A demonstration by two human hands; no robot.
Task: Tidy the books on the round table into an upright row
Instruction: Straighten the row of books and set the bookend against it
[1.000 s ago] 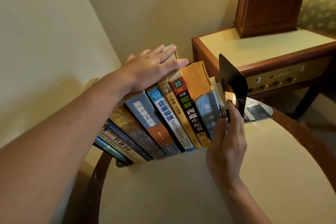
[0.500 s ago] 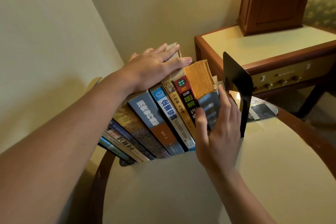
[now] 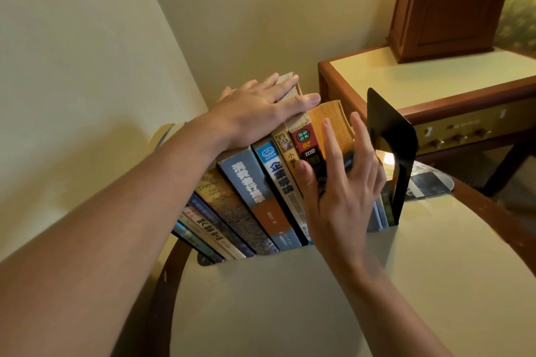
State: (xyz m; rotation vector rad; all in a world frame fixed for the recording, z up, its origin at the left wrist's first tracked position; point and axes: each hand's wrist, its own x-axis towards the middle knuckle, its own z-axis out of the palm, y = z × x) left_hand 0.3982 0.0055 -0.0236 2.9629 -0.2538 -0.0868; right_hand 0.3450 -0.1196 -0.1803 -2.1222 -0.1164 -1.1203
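The left hand lies flat, fingers straight, on the tops of the books, a row leaning left (spines facing the camera) at the table's back edge. The right hand, fingers spread and holding nothing, covers the rightmost spines, beside the black bookend.

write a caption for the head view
Left hand flat on a leaning row of books, right hand open at the spines beside a black bookend.

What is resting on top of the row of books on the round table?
The left hand lies flat across the tops of the leaning books, fingers straight. The page edges under its palm are covered. A yellowed book top shows uncovered beside its fingertips.
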